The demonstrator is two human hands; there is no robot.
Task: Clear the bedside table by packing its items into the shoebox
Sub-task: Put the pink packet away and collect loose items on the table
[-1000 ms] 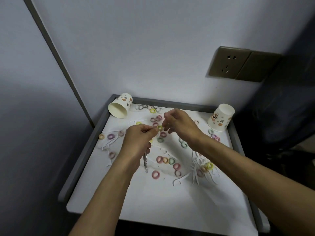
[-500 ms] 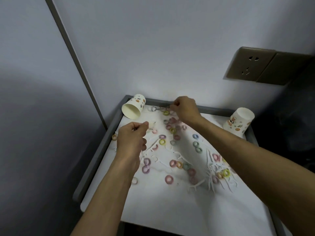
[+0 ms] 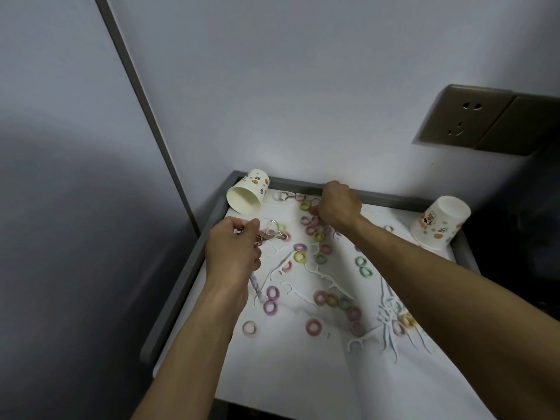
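Observation:
The white bedside table with a grey rim is strewn with several small coloured rings and white floss picks. My left hand is at the table's left side, its fingers curled round small metal clips, with a thin patterned stick poking out below it. My right hand reaches to the back edge, its fingertips pinching at a metal clip among the rings. Another metal clip lies by the tipped cup. No shoebox is in view.
A paper cup lies on its side at the back left corner. A second paper cup stands upside down at the back right. The wall is right behind the table, with a socket plate at upper right.
My right hand moved from the middle of the table to the back edge. My left hand stayed at the left, still gripping small items. The camera view shifted left and closer.

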